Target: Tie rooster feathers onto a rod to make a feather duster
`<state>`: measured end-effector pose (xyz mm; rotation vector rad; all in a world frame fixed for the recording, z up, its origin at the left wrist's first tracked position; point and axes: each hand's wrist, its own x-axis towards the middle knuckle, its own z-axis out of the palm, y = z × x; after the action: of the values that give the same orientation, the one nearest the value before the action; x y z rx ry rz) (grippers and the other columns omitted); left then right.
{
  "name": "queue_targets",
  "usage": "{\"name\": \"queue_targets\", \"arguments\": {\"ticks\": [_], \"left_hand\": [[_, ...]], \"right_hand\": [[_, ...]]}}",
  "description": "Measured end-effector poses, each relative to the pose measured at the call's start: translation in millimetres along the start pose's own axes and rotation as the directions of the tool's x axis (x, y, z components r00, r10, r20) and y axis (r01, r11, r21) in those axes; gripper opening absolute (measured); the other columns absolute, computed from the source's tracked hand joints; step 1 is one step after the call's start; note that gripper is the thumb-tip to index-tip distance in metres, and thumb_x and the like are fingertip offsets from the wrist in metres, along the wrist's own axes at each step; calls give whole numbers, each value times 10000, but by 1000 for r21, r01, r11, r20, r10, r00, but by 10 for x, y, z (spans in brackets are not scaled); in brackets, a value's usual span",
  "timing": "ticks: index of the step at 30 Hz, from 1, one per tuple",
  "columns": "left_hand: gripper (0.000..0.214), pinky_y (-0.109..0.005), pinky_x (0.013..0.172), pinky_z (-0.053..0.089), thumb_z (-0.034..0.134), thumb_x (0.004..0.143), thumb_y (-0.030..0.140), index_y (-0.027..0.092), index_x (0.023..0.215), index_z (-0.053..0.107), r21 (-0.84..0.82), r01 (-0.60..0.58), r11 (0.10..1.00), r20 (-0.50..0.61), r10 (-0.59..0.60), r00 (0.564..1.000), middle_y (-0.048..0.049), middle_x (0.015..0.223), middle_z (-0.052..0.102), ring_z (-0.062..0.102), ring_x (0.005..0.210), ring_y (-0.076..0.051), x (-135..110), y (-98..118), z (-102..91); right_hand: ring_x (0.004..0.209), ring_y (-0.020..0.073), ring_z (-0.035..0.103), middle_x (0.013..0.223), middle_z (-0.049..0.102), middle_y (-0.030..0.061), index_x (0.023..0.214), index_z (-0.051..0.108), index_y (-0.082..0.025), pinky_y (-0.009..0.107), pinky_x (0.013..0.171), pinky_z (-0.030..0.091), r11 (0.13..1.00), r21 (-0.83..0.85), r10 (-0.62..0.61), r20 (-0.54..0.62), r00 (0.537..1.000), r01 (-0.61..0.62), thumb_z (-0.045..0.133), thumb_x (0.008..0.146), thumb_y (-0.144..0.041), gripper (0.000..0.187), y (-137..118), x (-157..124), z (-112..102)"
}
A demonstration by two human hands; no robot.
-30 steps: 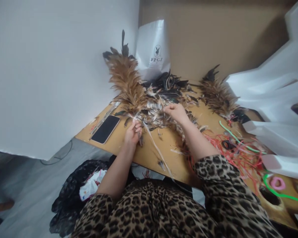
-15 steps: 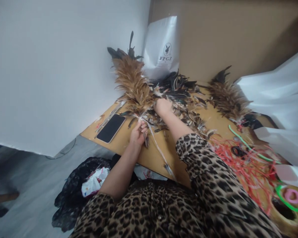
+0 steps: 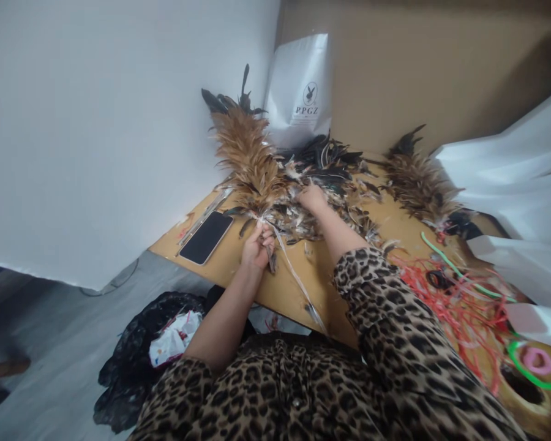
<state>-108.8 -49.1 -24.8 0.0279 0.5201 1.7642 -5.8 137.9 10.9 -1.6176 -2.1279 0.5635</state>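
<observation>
My left hand (image 3: 258, 246) is closed around the bound stem end of a brown feather bundle (image 3: 248, 156) that fans up toward the wall. A pale strip of string (image 3: 297, 278) trails from that grip down over the table edge. My right hand (image 3: 311, 197) reaches into the heap of loose dark and speckled feathers (image 3: 330, 177) beside the bundle, its fingers curled among them; what they grip is hidden.
A black phone (image 3: 206, 237) lies on the wooden table (image 3: 239, 263) at the left. A second feather bundle (image 3: 417, 180) lies farther right. Red strings (image 3: 445, 306) and green cord (image 3: 445, 263) lie at the right. A white bag (image 3: 299, 92) leans behind. A black bag (image 3: 138, 355) sits on the floor.
My right hand went left and deeper into the loose feathers, then drew back slightly. My left hand kept its hold on the bundle. The view shifted a little.
</observation>
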Motion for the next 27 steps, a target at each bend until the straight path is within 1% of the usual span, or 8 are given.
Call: {"name": "queue_targets", "arguments": {"ticks": [3, 6, 10, 13, 15, 19, 23, 27], "left_hand": [[195, -89, 379, 285, 408, 915, 118, 144, 758, 521, -14, 8, 1000, 7, -7, 1000, -3, 681, 459, 380, 491, -25, -6, 0, -2], [170, -93, 383, 302, 419, 904, 107, 142, 783, 533, -4, -12, 1000, 17, 12, 1000, -6, 681, 482, 397, 499, -29, -4, -7, -4], [126, -95, 390, 308, 465, 887, 113, 138, 793, 545, 19, -31, 999, 13, 31, 999, -9, 692, 522, 422, 505, -25, 21, -39, -14], [73, -95, 393, 293, 532, 850, 104, 134, 790, 561, 49, -54, 997, 4, 54, 999, -5, 696, 552, 432, 500, -15, 45, -78, -24], [30, -99, 399, 290, 584, 819, 109, 127, 796, 581, 78, -80, 994, 4, 80, 997, -5, 694, 571, 443, 501, -13, 55, -105, -28], [83, -113, 413, 304, 675, 752, 138, 123, 813, 621, 139, -150, 979, 14, 149, 989, -12, 690, 609, 469, 511, -21, 50, -155, -19], [135, -122, 416, 310, 720, 707, 162, 114, 811, 648, 183, -214, 960, 43, 210, 977, -21, 698, 639, 473, 506, -21, 29, -201, -2], [180, -126, 418, 307, 754, 678, 202, 113, 806, 665, 198, -244, 949, 72, 235, 969, -2, 649, 617, 456, 481, -13, 24, -232, -8]], "right_hand": [[575, 159, 588, 592, 623, 53, 687, 686, -94, 252, 551, 451, 944, 320, 88, -3, 996, -83, 627, 636, -176, 114, 71, -42, -54], [467, 107, 514, 500, 553, -8, 690, 650, -117, 208, 445, 385, 820, 557, 128, 43, 991, -130, 619, 647, -220, 115, 99, -174, -144], [512, 121, 590, 525, 572, -8, 661, 575, -139, 183, 434, 402, 577, 809, 113, 61, 992, -116, 646, 626, -229, 119, 58, -460, -265], [527, 128, 626, 575, 614, -2, 688, 568, -145, 182, 451, 438, 519, 854, 84, 1, 996, -44, 650, 634, -252, 145, -21, -720, -295], [515, 130, 624, 573, 625, -3, 703, 578, -151, 187, 452, 440, 552, 833, 41, -53, 998, 22, 643, 643, -266, 145, -83, -896, -274], [537, 135, 609, 577, 634, 6, 715, 604, -163, 217, 514, 451, 716, 674, -93, -165, 982, 181, 595, 692, -285, 124, -215, -1205, -171], [635, 149, 613, 678, 668, 24, 726, 627, -177, 249, 636, 445, 884, 354, -221, -261, 940, 306, 544, 742, -256, 116, -330, -1407, -71], [714, 176, 619, 780, 692, 44, 777, 644, -189, 265, 653, 392, 950, 38, -291, -266, 919, 311, 512, 800, -269, 156, -384, -1502, -1]]}}
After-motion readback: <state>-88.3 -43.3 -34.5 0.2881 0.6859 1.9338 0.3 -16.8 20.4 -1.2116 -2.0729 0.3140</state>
